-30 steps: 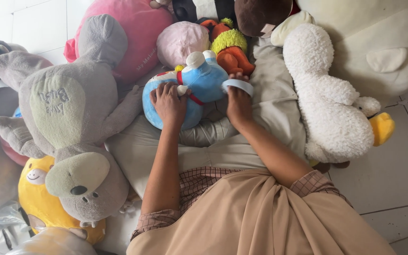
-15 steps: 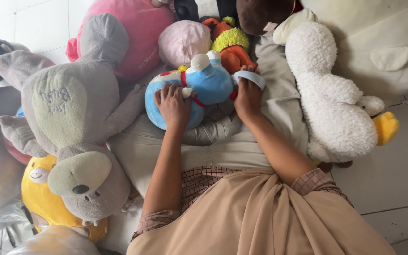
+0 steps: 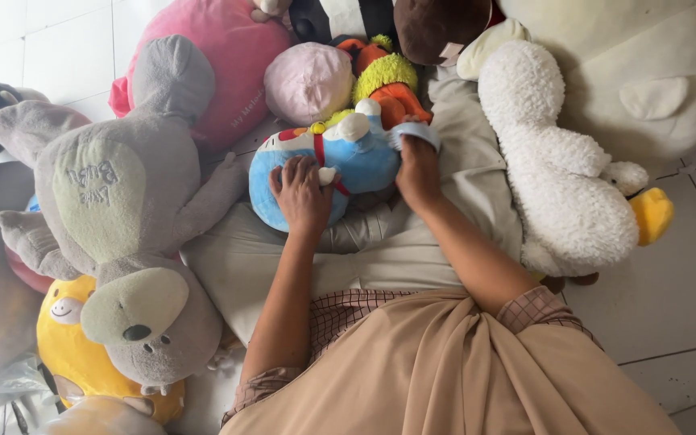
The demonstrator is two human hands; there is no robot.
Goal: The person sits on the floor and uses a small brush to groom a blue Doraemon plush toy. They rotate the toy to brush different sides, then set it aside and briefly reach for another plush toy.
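A round blue-and-white plush cat (image 3: 356,157) with a red collar lies among a heap of soft toys. My left hand (image 3: 304,196) presses on its lower left side, fingers spread and curled into the plush. My right hand (image 3: 418,171) grips its right end, thumb and fingers closed near a blue-and-white limb. The toy rests on a large cream plush body (image 3: 412,242) that stretches under both my forearms.
A grey elephant plush (image 3: 114,217) lies at left over a yellow toy (image 3: 66,338). A pink plush (image 3: 227,56), a pale pink ball-shaped toy (image 3: 309,80) and an orange-green toy (image 3: 388,76) sit behind. A white fluffy duck (image 3: 557,185) lies right on the tiled floor (image 3: 678,282).
Both hands have shifted the blue plush cat slightly right and turned it; my right hand now closes higher on its right end.
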